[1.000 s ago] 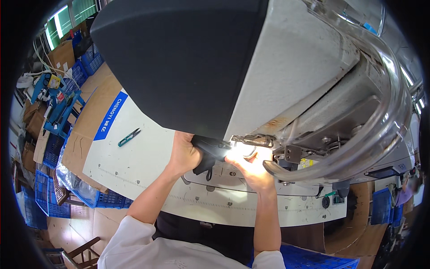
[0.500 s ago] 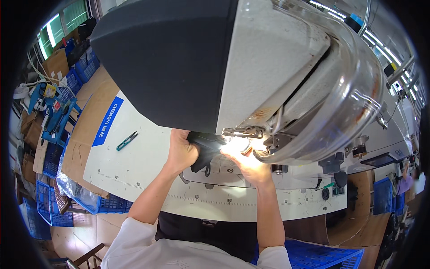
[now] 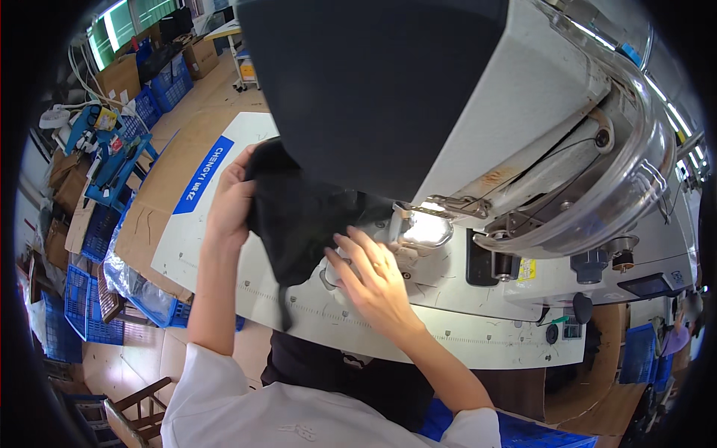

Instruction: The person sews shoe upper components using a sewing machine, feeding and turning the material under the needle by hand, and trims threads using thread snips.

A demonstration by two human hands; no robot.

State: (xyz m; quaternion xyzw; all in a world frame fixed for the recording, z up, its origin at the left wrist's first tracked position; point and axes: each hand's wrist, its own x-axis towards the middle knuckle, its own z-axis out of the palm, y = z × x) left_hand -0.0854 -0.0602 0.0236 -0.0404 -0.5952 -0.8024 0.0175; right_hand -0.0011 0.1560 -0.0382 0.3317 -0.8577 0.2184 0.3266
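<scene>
A piece of black fabric (image 3: 287, 216) hangs over the white table of a sewing machine (image 3: 485, 119), left of the lit needle area. My left hand (image 3: 230, 198) pinches it by its left edge and holds it up, with a narrow strip dangling below. Just in front of the needle area, my right hand (image 3: 373, 280) has its fingers stretched apart. Its fingertips are beside the fabric's right side; whether they touch it I cannot tell. The machine's dark front panel hides the fabric's far part.
A clear curved guard (image 3: 635, 172) arches over the machine's right side. Brown cardboard (image 3: 146, 228) lines the table's left edge. Blue plastic crates (image 3: 86, 302) stand on the floor at left, beside a blue stool (image 3: 116, 175) loaded with tools. A wooden chair (image 3: 134, 411) is at lower left.
The black fabric has come away from the needle area to the left, lifted by my left hand. My right hand has drawn back toward me and opened. The view has shifted.
</scene>
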